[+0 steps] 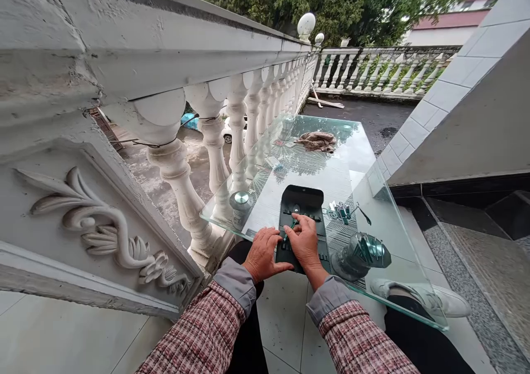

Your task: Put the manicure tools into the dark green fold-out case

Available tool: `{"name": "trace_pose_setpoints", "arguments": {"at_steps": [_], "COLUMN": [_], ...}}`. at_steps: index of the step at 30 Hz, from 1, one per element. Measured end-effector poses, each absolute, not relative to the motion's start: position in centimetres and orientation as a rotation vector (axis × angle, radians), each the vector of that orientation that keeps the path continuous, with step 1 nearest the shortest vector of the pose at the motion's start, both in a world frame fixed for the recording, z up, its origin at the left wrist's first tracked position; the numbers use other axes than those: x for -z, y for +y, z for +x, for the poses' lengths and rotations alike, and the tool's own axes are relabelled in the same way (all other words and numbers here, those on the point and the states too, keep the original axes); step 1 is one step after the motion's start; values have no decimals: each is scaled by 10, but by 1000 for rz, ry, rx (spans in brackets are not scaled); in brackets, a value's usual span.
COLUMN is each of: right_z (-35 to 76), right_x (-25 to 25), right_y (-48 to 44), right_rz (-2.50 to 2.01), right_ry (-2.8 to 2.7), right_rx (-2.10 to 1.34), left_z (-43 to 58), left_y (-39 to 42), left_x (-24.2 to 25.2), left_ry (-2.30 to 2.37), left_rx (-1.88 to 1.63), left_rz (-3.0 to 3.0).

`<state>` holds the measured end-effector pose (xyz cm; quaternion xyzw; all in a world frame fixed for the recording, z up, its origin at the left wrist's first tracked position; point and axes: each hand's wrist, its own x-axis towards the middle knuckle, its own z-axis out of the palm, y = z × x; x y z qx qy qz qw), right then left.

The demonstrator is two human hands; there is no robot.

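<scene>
A black, flat manicure-style case [304, 196] lies unfolded on the glass table [331, 169], with rows of small elastic loops inside. My right hand [305, 244] is over the case, thumb and index finger pinching a slim green metal tool [294, 222] that lies slantwise across it. At the case's left edge rests my left hand [263, 253], fingers stretched out and thumb spread apart, its fingertips close to the tool's lower end. Right of the case is a small cluster of shiny metal tools [342, 212]. A faceted glass holder [359, 257] nearer me contains several green-tinted metal pieces.
A crumpled brown cloth [317, 141] lies at the table's far end, with a small packet [274, 163] nearer. A round metal table support [240, 199] shows at left. A white balustrade [236, 125] runs along the left; a tiled pillar [447, 87] stands right.
</scene>
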<state>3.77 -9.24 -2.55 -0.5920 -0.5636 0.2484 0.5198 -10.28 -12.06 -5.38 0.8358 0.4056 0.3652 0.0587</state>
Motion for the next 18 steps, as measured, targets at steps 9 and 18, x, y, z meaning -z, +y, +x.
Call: {"name": "trace_pose_setpoints", "arguments": {"at_steps": [9, 18], "right_z": [39, 38], "right_x": [28, 32], "right_y": [-90, -89], "right_rz": [-1423, -1472], "right_ry": [-1391, -1235], "right_rx": [-552, -468], "left_z": [-103, -104], "left_y": [-120, -120], "left_x": [55, 57], "left_ry": [1225, 1227], "left_rx": [-1110, -1111], "left_rz": [2518, 2523]}}
